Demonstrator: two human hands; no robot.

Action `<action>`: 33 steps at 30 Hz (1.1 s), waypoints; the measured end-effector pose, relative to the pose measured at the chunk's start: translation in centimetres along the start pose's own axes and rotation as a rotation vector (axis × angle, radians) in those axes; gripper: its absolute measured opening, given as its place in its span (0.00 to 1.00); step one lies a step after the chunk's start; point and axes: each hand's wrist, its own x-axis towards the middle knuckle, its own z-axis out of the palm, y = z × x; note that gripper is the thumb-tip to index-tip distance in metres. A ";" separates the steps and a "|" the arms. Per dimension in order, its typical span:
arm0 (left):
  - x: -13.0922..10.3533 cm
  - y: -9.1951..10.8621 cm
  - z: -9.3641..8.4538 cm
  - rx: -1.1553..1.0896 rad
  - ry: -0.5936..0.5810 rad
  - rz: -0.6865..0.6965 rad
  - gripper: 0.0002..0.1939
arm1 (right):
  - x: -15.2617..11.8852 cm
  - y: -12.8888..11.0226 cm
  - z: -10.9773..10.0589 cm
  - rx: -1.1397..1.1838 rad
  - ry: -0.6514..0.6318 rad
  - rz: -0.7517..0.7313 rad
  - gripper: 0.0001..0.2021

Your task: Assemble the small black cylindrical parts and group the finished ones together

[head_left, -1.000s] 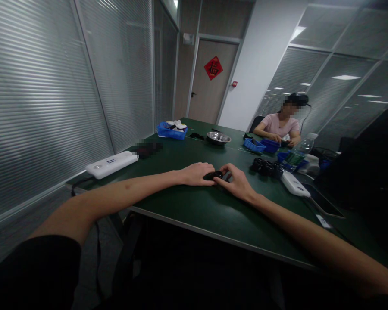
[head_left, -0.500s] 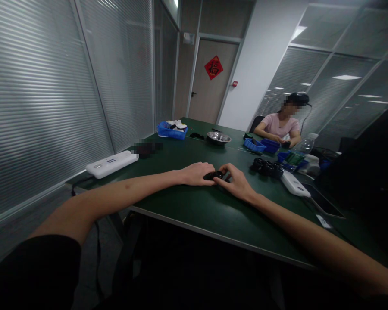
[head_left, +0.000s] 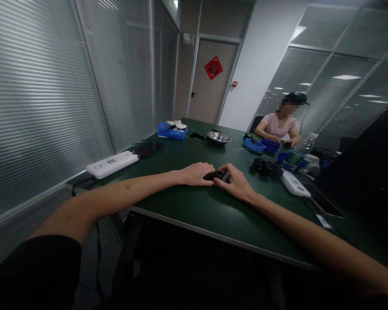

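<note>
A small glossy black part with a rounded end [head_left: 217, 175] lies between my hands, low over the green table [head_left: 181, 202]. Its exact kind is too small to make out. My left hand [head_left: 198, 174] is closed on its left side, the fingers covering much of it. From the right, the thumb and fingers of my right hand [head_left: 234, 181] curl around the rounded end and pinch it. A cluster of similar-looking black parts [head_left: 267, 167] sits on the table to the right of my right hand.
Farther back stand a metal bowl [head_left: 219, 138], a filled blue basket [head_left: 172, 130] and smaller blue bins [head_left: 255, 145]. White devices [head_left: 112, 164] lie left and right. A plastic bottle [head_left: 299, 153] and a dark tablet [head_left: 323, 200] are at right. A co-worker [head_left: 280, 125] sits across the table.
My hands stay almost in place around the black part, with only slight finger movement. Across the table, the co-worker's head and hands have shifted a little.
</note>
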 end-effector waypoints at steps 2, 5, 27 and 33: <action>0.0 0.0 0.0 -0.009 0.000 -0.003 0.21 | 0.0 0.2 0.1 -0.011 0.004 0.028 0.15; 0.0 -0.1 0.0 -0.028 0.000 0.003 0.21 | -0.1 0.1 0.0 0.006 -0.021 0.017 0.13; 0.0 -0.2 0.1 -0.025 0.008 -0.016 0.22 | -0.1 0.2 -0.2 0.020 -0.058 0.022 0.13; 0.0 -0.2 0.1 -0.096 -0.001 -0.059 0.20 | 0.0 0.4 0.0 0.016 -0.045 0.040 0.18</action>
